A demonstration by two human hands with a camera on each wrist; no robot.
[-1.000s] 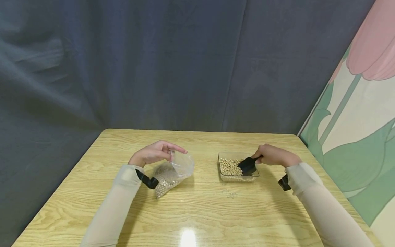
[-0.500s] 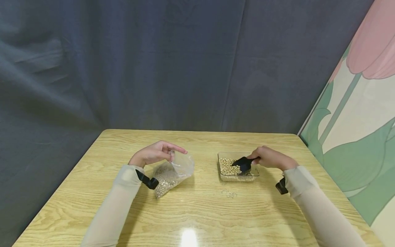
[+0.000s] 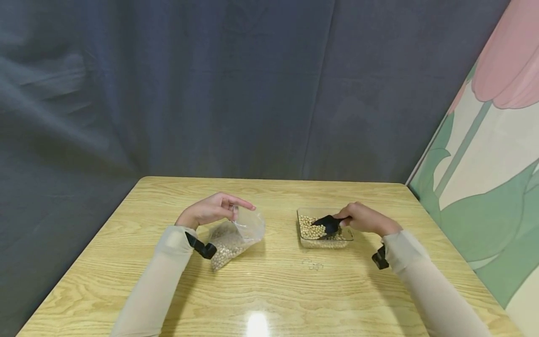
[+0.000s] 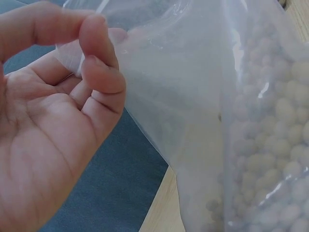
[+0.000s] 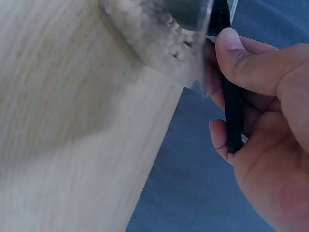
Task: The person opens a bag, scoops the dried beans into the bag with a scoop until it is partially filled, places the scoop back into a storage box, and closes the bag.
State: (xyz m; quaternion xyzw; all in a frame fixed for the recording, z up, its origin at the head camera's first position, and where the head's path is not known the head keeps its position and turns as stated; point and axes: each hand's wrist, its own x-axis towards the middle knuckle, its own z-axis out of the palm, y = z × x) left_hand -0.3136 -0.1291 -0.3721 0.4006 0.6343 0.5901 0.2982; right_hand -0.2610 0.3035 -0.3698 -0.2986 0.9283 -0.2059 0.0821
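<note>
My left hand [image 3: 212,208] pinches the rim of a clear plastic bag [image 3: 250,225], whose mouth gapes toward the right. Pale round beans [image 4: 270,140] fill the lower part of the bag, which rests on the table. On the right, my right hand [image 3: 365,218] grips the handle of a black scoop [image 3: 329,225]. The scoop's blade is down among the beans [image 3: 309,229] inside a clear rectangular container [image 3: 326,244]. Thumb and fingers wrap the black handle [image 5: 233,116] in the right wrist view, beside the container's wall. Part of the blade is hidden by beans.
Both items stand on a wooden table [image 3: 269,290]. Small clear bits [image 3: 312,265] lie in front of the container. A dark curtain [image 3: 227,93] hangs behind the table, and a flower-painted panel [image 3: 484,187] stands at the right.
My right hand has moved left and slightly toward me, pushing the scoop from the container's right side toward its middle through the beans. The left hand and bag stay put.
</note>
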